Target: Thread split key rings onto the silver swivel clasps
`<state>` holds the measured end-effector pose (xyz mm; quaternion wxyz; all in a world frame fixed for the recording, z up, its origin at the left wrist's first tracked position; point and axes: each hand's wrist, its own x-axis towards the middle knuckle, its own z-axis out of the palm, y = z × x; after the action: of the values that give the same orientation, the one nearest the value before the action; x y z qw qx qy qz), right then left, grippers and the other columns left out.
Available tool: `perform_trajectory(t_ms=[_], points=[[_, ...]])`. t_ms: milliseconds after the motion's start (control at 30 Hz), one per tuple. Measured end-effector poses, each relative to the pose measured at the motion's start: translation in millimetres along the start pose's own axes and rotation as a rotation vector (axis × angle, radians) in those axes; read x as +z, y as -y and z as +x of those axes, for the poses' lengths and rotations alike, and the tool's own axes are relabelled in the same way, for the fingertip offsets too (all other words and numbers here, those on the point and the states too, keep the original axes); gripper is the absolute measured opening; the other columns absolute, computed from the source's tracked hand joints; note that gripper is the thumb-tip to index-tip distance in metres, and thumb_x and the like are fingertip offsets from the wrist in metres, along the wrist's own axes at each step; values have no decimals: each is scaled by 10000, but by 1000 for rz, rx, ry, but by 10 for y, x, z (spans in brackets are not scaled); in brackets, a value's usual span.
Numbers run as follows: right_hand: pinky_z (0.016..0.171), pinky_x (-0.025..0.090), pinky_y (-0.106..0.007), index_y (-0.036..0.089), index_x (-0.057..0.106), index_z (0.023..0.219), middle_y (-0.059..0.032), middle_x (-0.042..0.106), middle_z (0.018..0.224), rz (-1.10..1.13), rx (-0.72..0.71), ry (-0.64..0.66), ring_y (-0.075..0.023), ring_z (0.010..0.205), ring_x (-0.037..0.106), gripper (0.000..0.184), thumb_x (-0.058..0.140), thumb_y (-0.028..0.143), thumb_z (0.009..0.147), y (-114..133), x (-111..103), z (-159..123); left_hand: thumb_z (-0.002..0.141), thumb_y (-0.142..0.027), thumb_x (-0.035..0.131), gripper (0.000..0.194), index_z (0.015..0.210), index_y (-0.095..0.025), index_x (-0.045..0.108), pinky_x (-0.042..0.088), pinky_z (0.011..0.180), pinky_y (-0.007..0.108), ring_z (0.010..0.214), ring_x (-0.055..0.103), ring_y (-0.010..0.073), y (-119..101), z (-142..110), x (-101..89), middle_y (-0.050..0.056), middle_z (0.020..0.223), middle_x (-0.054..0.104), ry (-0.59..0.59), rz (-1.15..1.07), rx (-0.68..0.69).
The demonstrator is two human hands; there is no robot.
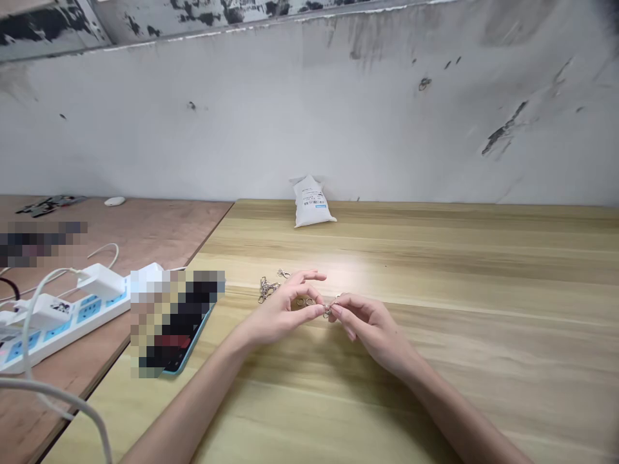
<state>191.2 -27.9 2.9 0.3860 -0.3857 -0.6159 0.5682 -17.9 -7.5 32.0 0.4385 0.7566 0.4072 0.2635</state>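
Note:
My left hand [285, 308] and my right hand [367, 325] meet over the light wooden table [435, 270]. Both pinch a small metal clasp or ring [329, 309] between thumb and fingertips. The left index finger is stretched out above it. Two small metal rings [305, 301] lie on the table just behind my left fingers. A little heap of metal clasps [267, 288] lies further left, and one single clasp [283, 274] sits behind it.
A white sealed pouch [313, 202] stands at the back against the wall. A phone [186, 335] lies at the table's left edge. A white power strip [58, 316] with plugs and cables rests on the brown table to the left.

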Motion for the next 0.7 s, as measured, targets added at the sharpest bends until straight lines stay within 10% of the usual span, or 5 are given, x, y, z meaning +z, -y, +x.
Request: perform_trajectory(t_ms=[700], points=[[487, 389, -223, 172, 688, 822, -34, 662, 744, 90, 133, -167, -91, 538, 474, 354, 669, 525, 809, 13, 13, 27, 884, -270, 624, 81, 857, -243, 696, 376, 1094, 456, 1280, 471, 240, 47, -2, -8, 60, 1274, 564, -154, 273, 135]])
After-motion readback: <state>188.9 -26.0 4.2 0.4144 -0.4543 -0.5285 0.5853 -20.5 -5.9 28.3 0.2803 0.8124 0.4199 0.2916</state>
